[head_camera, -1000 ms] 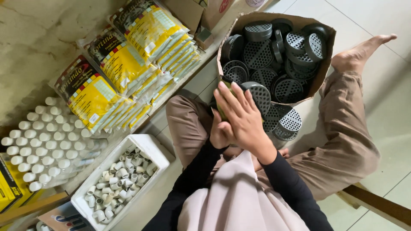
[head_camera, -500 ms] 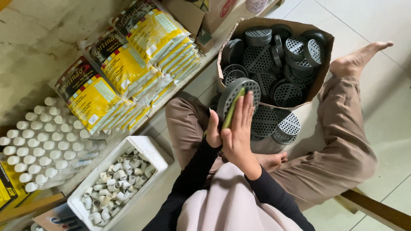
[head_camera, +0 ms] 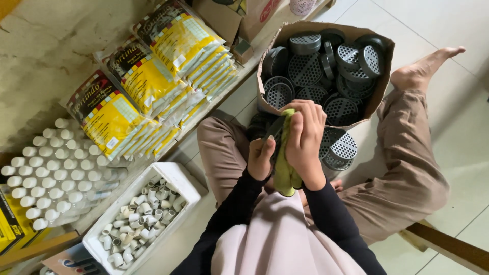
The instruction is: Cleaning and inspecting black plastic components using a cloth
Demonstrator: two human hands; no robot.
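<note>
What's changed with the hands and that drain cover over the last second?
The right hand now presses a yellow-green cloth over the round dark perforated cover, which has turned edge-on and shows far less than half a second ago. The left hand grips it from the other side. The cardboard box of covers, yellow packets and white tray are unchanged.

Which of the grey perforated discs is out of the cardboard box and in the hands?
The dark disc seen edge-on between the left hand and right hand, part-wrapped in a green cloth; the others lie loose.
</note>
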